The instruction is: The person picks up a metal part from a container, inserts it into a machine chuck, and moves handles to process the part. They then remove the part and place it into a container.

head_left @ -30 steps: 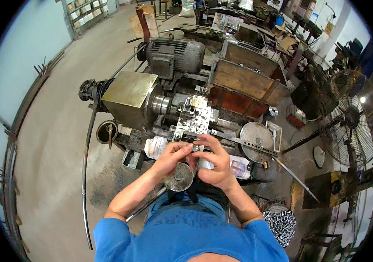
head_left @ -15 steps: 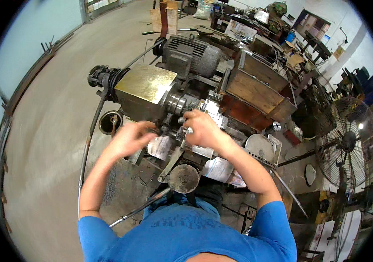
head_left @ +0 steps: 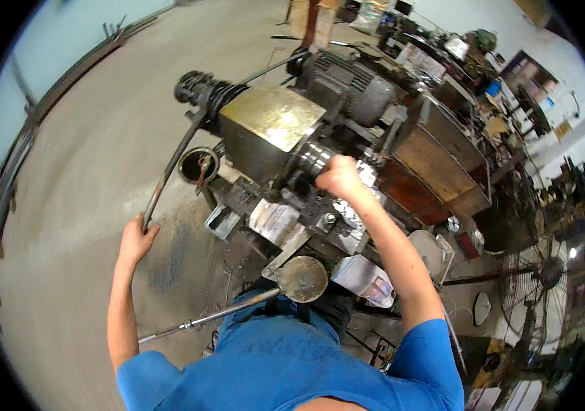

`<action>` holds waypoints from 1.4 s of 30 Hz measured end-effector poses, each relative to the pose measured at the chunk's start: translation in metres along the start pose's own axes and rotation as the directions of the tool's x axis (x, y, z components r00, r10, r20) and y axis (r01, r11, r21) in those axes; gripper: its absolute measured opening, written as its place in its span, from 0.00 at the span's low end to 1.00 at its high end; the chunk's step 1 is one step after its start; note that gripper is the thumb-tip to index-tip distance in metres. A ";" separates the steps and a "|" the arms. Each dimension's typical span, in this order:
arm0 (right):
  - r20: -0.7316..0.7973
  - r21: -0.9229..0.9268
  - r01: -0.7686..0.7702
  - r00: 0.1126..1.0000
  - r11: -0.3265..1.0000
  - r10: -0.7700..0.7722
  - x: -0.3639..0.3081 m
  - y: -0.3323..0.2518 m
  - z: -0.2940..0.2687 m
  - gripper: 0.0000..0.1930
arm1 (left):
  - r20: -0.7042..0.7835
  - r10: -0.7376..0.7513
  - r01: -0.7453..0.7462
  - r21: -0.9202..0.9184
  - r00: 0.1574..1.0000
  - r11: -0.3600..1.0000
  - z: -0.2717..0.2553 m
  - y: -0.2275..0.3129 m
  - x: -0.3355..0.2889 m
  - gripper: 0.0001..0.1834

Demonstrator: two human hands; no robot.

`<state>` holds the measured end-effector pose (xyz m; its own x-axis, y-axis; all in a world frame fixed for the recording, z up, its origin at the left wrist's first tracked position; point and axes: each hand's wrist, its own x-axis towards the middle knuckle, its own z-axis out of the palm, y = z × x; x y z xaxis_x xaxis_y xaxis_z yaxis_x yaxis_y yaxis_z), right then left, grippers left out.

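- Head view: I am observing two bare hands working at a machine, one at each side of its metal housing point(head_left: 273, 118).
- Left hand point(head_left: 139, 240): I am seeing its fingers curling closed around the long dark lever point(head_left: 172, 168), with no visible gap.
- Lever position: it is slanting down from the pulley end point(head_left: 203, 92) of the housing, and the left hand is holding it low, out over the floor.
- Right hand point(head_left: 342, 179): it is hovering or resting just beside the shiny spindle nose point(head_left: 313, 157); I am not managing to confirm contact. Its fingers are bending inward and mostly hiding behind the back of the hand, so I cannot tell how far open they are or whether they are holding anything.
- Spindle nose position: it is projecting from the housing's right face, next to the right hand.
- Below the right forearm, a printed packet point(head_left: 363, 279) is lying near a round metal plate point(head_left: 302, 279); a second paper sheet point(head_left: 275, 220) is lying farther left.
- Left of these, a small metal tray point(head_left: 214, 216) is sitting near a round pot point(head_left: 182, 166).
- Behind the housing, a ribbed motor point(head_left: 350, 85) is standing near a brown open box point(head_left: 436, 163).
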<state>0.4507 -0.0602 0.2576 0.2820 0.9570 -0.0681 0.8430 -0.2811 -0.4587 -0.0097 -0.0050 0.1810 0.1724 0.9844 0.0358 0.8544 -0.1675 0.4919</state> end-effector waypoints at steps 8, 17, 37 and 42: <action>-0.225 -0.127 0.104 0.966 0.986 -0.130 0.004 -0.008 0.002 0.15 | -0.066 0.093 -0.035 0.606 0.993 0.795 -0.032 -0.086 0.086 0.06; -0.251 -0.105 0.141 0.954 0.985 -0.163 -0.023 -0.008 -0.011 0.11 | -0.313 0.252 -0.128 0.368 0.916 0.921 -0.021 -0.094 0.132 0.14; -0.496 -0.109 -0.801 0.557 0.588 0.667 -0.401 0.312 -0.040 0.28 | 0.409 0.257 -0.437 0.441 0.875 0.784 0.208 -0.010 0.096 0.22; -0.605 -0.288 -0.944 0.308 0.159 0.735 -0.521 0.391 0.022 0.24 | 0.492 -0.055 -0.110 0.299 0.869 0.948 0.184 -0.035 0.083 0.30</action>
<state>0.6235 -0.6677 0.0941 0.9831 0.0448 0.1778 -0.0004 -0.9691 0.2467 0.0646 0.0731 0.0068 0.3440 0.8378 -0.4240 0.9377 -0.2830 0.2017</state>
